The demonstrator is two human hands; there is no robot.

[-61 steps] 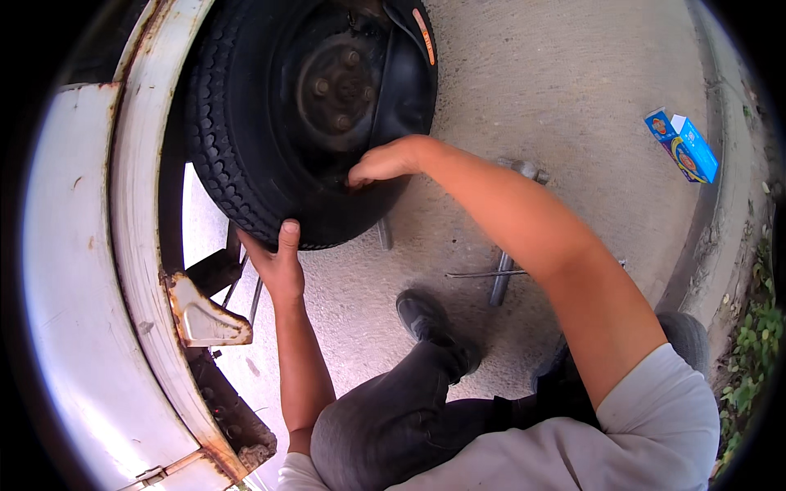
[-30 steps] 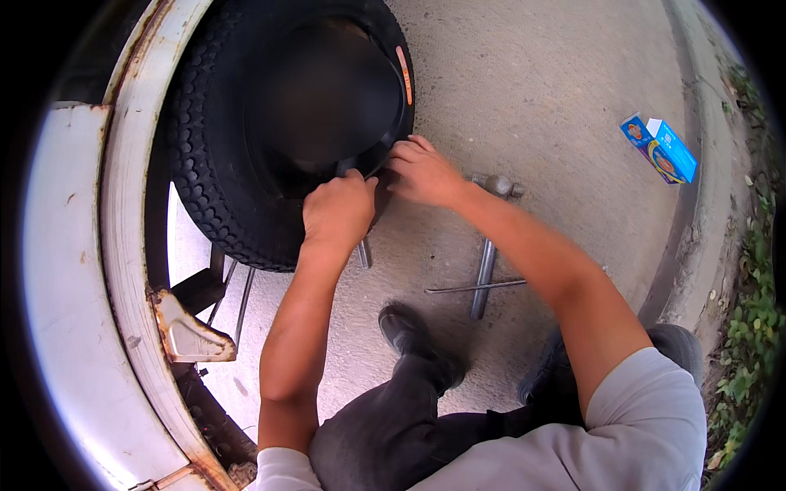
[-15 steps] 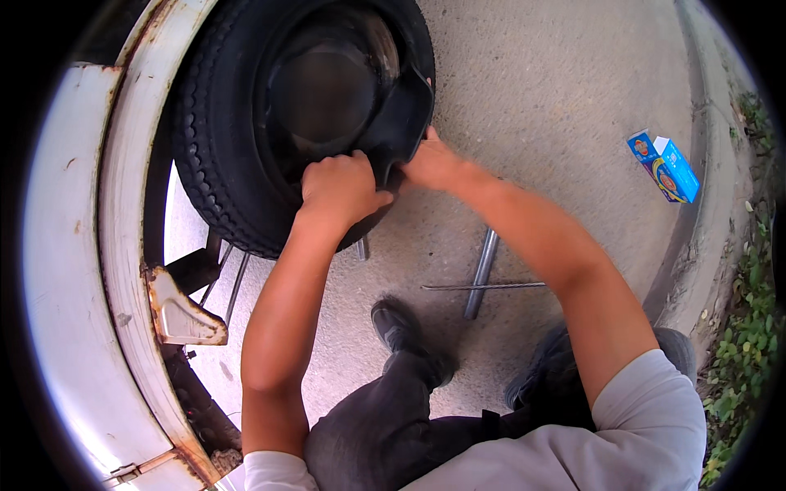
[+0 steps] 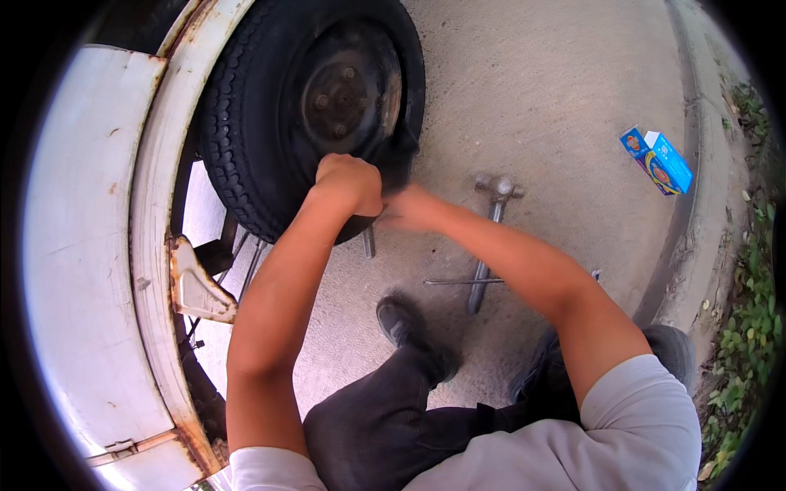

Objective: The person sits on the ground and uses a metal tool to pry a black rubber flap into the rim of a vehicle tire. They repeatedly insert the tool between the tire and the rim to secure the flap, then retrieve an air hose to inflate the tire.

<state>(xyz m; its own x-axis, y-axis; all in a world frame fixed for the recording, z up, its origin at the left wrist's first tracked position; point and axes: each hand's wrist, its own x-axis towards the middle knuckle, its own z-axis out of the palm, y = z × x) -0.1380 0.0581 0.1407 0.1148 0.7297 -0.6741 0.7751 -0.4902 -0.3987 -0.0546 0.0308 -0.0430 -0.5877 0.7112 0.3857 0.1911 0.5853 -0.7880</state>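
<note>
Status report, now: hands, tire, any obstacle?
Left hand at tire; right hand close, blurred. Tire upright, black rubber bunched near hands. Nothing seen blocking; hammer on ground nearby.

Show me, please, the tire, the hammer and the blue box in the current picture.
Tire [image 4: 274, 110], head view: on its black sidewall.
Hammer [image 4: 490, 241], head view: on its grey handle.
Blue box [image 4: 671, 159], head view: on its bright blue side.

You can read no wording anywhere; the only print you can make out is on the blue carton [image 4: 670, 164] at the upper right, its coloured markings too small to decipher.
</note>
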